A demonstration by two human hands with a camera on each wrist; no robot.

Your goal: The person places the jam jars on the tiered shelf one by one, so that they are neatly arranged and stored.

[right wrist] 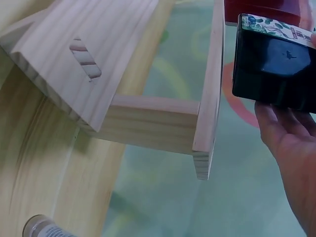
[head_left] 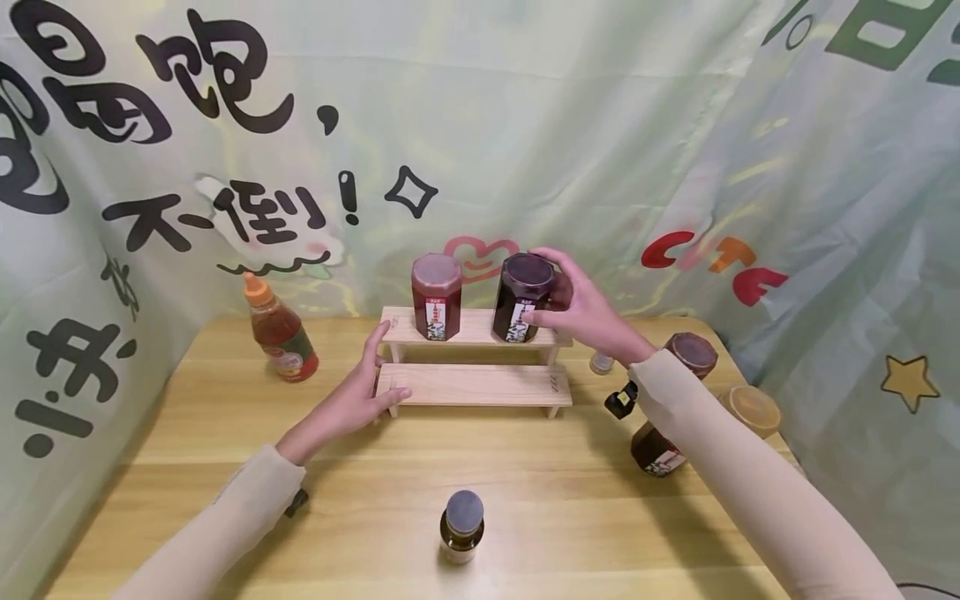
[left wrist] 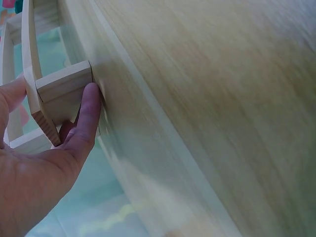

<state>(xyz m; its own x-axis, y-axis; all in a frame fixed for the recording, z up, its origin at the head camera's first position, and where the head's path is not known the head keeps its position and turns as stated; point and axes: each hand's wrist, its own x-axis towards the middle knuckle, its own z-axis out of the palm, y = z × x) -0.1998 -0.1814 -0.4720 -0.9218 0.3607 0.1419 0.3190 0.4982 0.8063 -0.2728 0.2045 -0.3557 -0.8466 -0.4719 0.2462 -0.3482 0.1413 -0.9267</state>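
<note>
A two-step wooden rack (head_left: 472,386) stands on the table. My left hand (head_left: 351,398) grips its left end, thumb over the lower step; in the left wrist view its fingers (left wrist: 88,113) lie along the leg under the board. On the upper step, toward the right, is a dark jam jar (head_left: 516,304) with a purple lid. My right hand (head_left: 588,312) holds this jar, thumb on the front label and the other fingers behind. The right wrist view shows the dark jar (right wrist: 276,64) close to the upper board. A red jam jar (head_left: 437,300) sits to its left.
A sauce bottle (head_left: 285,337) with an orange cap is at the back left. A small dark bottle (head_left: 462,527) stands near the front. More jars (head_left: 693,352) stand at the right, partly behind my right sleeve. A printed cloth (head_left: 525,125) hangs behind the table.
</note>
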